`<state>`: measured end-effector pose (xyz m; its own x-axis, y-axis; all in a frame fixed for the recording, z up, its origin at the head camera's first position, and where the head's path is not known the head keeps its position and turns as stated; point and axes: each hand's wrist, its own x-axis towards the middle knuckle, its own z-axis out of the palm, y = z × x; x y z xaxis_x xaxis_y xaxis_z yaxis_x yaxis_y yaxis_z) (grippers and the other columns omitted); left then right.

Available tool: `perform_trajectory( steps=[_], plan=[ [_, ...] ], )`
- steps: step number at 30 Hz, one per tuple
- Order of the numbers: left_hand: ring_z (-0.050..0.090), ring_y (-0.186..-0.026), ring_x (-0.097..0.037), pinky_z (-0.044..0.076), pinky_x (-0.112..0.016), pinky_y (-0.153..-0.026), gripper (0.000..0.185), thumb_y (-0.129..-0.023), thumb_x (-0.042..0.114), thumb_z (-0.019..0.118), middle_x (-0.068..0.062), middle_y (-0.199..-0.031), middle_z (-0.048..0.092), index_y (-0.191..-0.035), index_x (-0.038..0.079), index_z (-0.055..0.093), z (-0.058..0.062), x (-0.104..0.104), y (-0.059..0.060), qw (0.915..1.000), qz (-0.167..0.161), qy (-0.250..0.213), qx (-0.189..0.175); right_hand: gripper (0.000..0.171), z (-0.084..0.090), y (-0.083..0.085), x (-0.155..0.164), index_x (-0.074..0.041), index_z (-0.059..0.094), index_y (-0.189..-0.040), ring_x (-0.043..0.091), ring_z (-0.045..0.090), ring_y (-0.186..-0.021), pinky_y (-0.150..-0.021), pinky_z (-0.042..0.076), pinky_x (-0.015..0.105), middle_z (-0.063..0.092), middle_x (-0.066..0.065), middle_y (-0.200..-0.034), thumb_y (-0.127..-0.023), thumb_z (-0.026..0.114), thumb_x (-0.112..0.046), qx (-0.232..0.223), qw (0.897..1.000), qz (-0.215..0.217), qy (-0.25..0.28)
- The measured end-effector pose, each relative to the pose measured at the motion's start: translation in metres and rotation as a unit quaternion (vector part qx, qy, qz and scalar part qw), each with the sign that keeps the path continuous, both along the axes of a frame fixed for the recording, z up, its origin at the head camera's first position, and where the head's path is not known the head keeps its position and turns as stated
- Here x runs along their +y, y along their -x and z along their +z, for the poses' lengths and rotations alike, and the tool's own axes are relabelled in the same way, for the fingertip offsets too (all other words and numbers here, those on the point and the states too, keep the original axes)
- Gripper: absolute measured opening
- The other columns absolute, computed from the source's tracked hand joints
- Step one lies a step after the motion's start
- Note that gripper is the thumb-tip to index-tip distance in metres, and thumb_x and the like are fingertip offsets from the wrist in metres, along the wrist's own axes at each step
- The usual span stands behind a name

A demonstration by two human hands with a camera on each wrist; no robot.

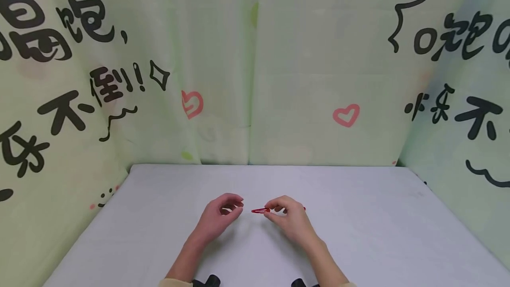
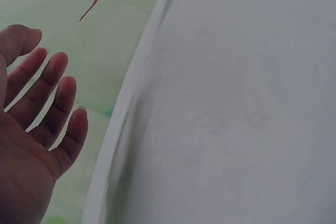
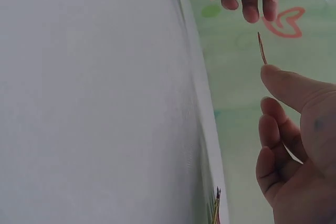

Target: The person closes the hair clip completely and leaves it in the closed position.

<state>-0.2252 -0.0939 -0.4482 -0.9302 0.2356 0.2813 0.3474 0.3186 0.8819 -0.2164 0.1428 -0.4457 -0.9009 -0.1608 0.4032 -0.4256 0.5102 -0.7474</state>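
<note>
My right hand point(image 1: 294, 219) pinches a slim red hair clip point(image 1: 260, 211) between thumb and fingertips above the white table. The clip's narrow end points left, toward my other hand. Held up in the right wrist view, the clip point(image 3: 261, 46) shows edge-on as a thin strip beyond the thumb. My left hand point(image 1: 218, 217) hovers a short gap away from the clip's tip, its fingers loosely bent and holding nothing. The left wrist view shows that hand's fingers point(image 2: 50, 90) spread, with the clip point(image 2: 91, 7) above them.
A white cloth covers the table point(image 1: 358, 225). Behind my right hand a small red bit point(image 1: 304, 208) peeks out. Thin coloured items point(image 3: 216, 208) lie near the table edge in the right wrist view. Printed curtains point(image 1: 295, 56) enclose the back and sides.
</note>
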Motion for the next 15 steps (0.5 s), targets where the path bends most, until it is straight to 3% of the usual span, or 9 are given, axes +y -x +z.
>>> perform_trajectory(
  steps=[7,15],
  plan=[
    [0.065,-0.091,-0.015,0.052,-0.029,-0.081,0.019,-0.094,0.012,0.071,0.003,-0.099,0.071,-0.112,0.006,0.07,-0.003,-0.01,0.0,0.9999,0.012,0.006,0.003,0.019,-0.001,0.004,0.001,-0.013,0.077,-0.093,0.022,0.062,-0.085,-0.084,0.048,0.043,0.066,-0.011,-0.086,-0.08,0.084,-0.001,-0.008,1.0,-0.016,0.003],
    [0.065,-0.092,-0.015,0.052,-0.029,-0.082,0.019,-0.093,0.009,0.072,0.001,-0.101,0.071,-0.112,0.006,0.07,-0.004,-0.025,-0.003,0.9996,0.029,0.005,0.0,0.018,-0.002,0.012,0.009,-0.016,0.077,-0.091,0.02,0.059,-0.088,-0.086,0.049,0.044,0.067,-0.005,-0.09,-0.081,0.083,-0.002,-0.037,0.999,-0.031,-0.01]
  ],
)
